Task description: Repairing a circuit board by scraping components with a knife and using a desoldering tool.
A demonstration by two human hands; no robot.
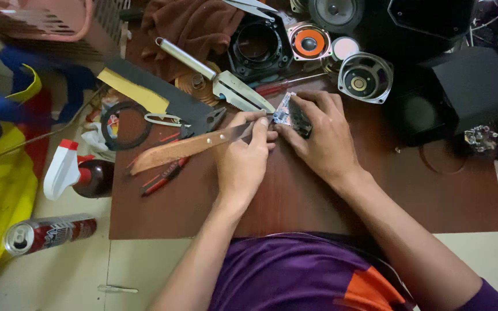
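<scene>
My left hand (244, 154) grips a knife with a long wooden handle (177, 150), its blade pointing right toward a small circuit board. My right hand (320, 135) holds that small circuit board (286, 112) down on the brown board (295, 196), fingers curled over a dark part on it. The knife tip meets the board's left edge between my two hands.
Metal pliers (226, 80), small snips (165, 120), a black ring (123, 124), red-handled tools (165, 175) and sandpaper lie at left. Loudspeakers (365, 78) and a black box (468, 92) stand behind. A spray bottle (76, 175) and a can (47, 233) lie on the floor.
</scene>
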